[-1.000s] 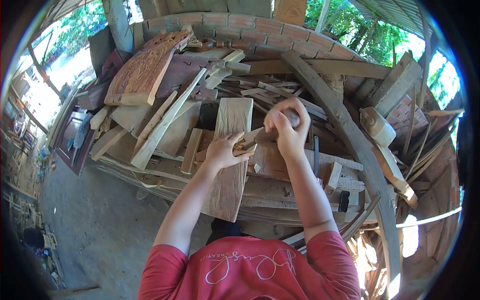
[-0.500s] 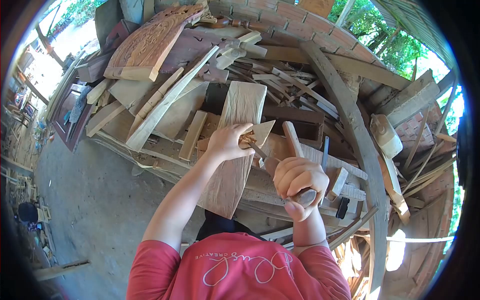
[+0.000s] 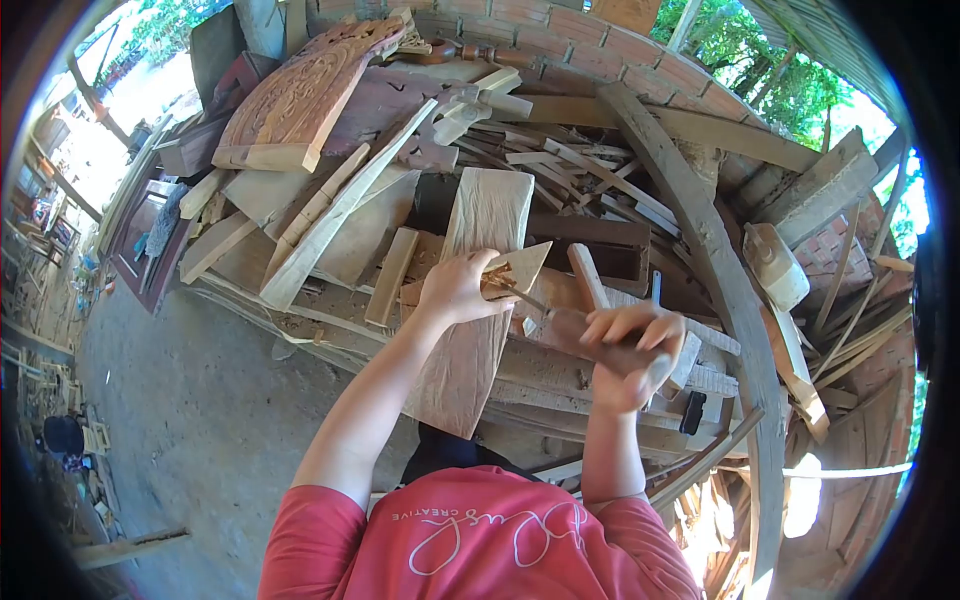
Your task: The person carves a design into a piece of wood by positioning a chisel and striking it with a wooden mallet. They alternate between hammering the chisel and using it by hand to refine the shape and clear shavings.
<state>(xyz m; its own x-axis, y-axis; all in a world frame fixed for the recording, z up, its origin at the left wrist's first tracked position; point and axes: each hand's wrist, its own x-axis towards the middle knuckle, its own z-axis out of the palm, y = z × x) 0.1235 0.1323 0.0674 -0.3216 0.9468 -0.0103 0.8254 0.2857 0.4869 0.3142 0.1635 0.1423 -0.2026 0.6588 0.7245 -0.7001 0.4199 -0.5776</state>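
My left hand (image 3: 456, 292) is pressed round a small pointed piece of wood (image 3: 532, 262), holding it on a wide wooden board (image 3: 490, 205). The board lies aslant over the bench edge, its near end close to my body. Brown carved hollows or shavings show on the small piece beside my fingers. In my right hand (image 3: 636, 352) is a chisel (image 3: 590, 338) with a thick wooden handle. Its thin metal blade points left, with the tip at the small piece near my left fingertips. My right hand is slightly blurred.
Wood offcuts surround the board, among them a short block (image 3: 392, 278) and a stick (image 3: 588, 275). A carved panel (image 3: 300, 95) leans at the back left. To the right stand a curved post (image 3: 705, 220) and a plastic jug (image 3: 775, 268). Behind is a brick wall (image 3: 570, 40).
My right hand has turned and shifted slightly right, its fingers now looser and flatter over the chisel handle. The handle lies at a lower slant. My left hand keeps its place on the wood.
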